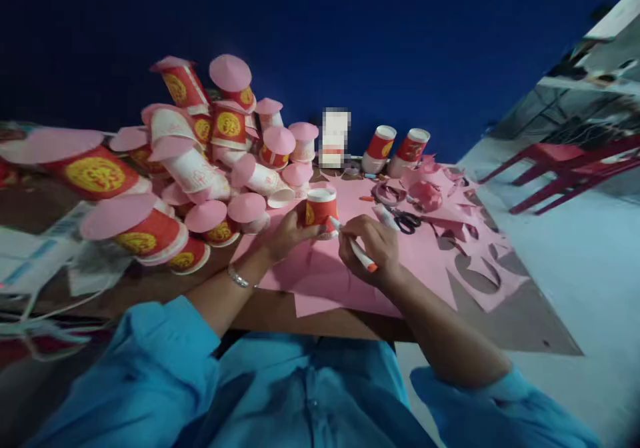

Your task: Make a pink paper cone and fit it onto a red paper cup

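My left hand (293, 235) is closed round the lower left side of a red and white paper cup (323, 209), which stands over pink paper sheets (320, 281) with its white rim up. A white marker with an orange end (361, 255) is gripped in my right hand (373, 245), its tip at the cup's front right side. Just right of that hand lie black-handled scissors (407, 221) and a roll of tape (390, 195). A small orange cap (367, 199) rests on the paper behind the hand.
Many red and white cups with pink cone tops (229, 125) are piled at the left. Two cup stacks (383, 145) stand at the back. Cut pink scraps (485, 278) cover the table's right side. Cables (45, 328) lie far left; a red chair (565, 168) is at right.
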Demonstrator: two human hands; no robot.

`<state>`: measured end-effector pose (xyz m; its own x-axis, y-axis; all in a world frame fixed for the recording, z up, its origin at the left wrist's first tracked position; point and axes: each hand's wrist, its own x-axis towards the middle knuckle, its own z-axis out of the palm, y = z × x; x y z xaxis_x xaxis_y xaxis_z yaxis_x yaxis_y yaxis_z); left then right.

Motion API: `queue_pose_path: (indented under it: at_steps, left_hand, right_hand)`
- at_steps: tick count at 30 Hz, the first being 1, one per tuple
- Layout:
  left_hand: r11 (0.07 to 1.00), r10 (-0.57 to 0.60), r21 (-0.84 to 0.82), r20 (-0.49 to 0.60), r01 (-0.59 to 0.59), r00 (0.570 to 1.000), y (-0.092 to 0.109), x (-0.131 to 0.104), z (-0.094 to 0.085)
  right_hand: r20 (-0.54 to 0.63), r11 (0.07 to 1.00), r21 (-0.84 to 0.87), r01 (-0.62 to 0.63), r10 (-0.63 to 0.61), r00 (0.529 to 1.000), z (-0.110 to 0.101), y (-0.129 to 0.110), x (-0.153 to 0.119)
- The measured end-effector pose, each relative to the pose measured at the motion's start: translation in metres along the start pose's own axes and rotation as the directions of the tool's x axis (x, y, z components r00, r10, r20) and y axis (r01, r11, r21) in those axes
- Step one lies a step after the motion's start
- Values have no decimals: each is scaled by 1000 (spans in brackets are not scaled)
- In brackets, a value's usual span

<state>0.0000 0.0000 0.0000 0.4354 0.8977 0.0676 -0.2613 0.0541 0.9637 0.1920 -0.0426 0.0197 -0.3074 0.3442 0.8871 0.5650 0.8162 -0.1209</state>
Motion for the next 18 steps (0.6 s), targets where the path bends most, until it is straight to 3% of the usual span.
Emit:
queue_pose_path:
  at_steps: [18]
  left_hand:
    - [994,17,-113,91,-6,996,-6,2,-6]
  right_hand:
    - [-4,998,7,-60,60,998,-4,5,0]
